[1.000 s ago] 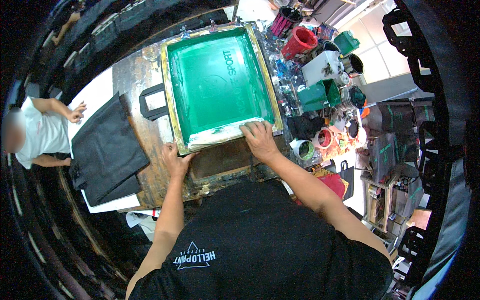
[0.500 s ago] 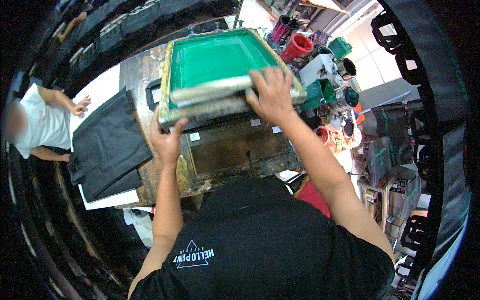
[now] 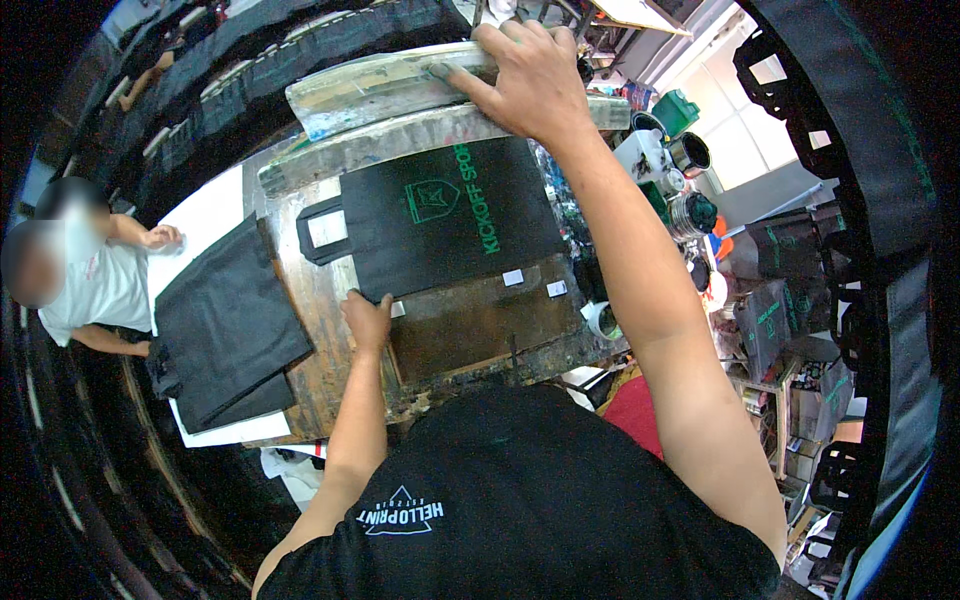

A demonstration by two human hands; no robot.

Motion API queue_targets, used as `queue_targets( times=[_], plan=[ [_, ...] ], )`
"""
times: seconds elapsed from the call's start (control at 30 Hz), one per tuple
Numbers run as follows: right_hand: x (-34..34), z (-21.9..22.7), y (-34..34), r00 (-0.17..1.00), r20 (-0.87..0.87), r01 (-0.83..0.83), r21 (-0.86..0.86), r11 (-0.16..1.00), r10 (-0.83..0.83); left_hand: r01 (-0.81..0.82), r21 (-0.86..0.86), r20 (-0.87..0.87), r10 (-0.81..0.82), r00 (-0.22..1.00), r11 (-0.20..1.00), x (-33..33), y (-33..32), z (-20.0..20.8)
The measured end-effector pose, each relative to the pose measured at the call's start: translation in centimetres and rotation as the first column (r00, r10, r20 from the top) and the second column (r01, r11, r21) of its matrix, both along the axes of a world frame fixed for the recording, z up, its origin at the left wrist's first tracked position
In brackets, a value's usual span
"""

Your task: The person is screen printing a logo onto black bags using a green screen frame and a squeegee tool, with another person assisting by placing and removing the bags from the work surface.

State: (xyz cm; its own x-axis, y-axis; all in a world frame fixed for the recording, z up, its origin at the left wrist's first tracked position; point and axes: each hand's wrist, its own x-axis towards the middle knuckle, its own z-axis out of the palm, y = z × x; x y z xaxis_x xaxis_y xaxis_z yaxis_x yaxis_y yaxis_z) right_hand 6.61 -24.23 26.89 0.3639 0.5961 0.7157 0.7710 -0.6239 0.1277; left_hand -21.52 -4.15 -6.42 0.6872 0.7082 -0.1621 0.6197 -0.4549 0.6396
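A black fabric bag lies flat on the wooden printing table, with a green shield print and green lettering on its upper face. Its loop handle sticks out to the left over a white patch. At the bag's near left corner, my left hand is closed, thumb and finger pinching the edge. Beyond the bag the screen frame is tilted up, its near bar facing me and its mesh hidden. My right hand grips a long pale squeegee lying along the raised frame.
A stack of black bags lies on white sheeting at the left. Behind it stands a person in a white shirt. Cans and tubs of ink crowd the right side. Small white tabs mark the near board.
The frame has swung up and away, uncovering the printed bag. My right hand rose with the squeegee. My left hand left the frame and moved down to the bag's corner.
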Motion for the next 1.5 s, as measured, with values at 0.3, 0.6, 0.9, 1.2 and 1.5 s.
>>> queue_targets(
  times=[0.3,0.6,0.9,1.2,1.5],
  plan=[
    [0.7,0.5,0.4,0.998,-0.062,0.014,0.015,1.0,-0.013,-0.026,0.004,0.313,0.024,0.95,1.0,3.7,1.6,0.3],
    [0.4,0.3,0.2,0.996,-0.08,0.032,-0.015,0.999,-0.033,-0.148,-0.63,0.303,0.417,0.857,0.762,-5.3,11.8,11.2],
    [-0.1,-0.9,-0.6,0.998,-0.026,0.057,-0.068,0.996,-0.058,-0.372,-0.676,0.21,0.65,0.73,0.636,-26.0,21.7,10.7],
    [-0.7,-1.9,-0.8,0.997,0.013,0.075,-0.053,0.996,-0.075,-0.698,0.384,0.351,0.604,0.715,0.604,-24.2,22.2,10.3],
    [-4.4,-5.2,-2.6,0.997,-0.004,0.077,-0.039,0.996,-0.077,0.731,-0.656,0.754,0.196,0.626,0.189,1.6,-3.9,21.6]
  ],
)
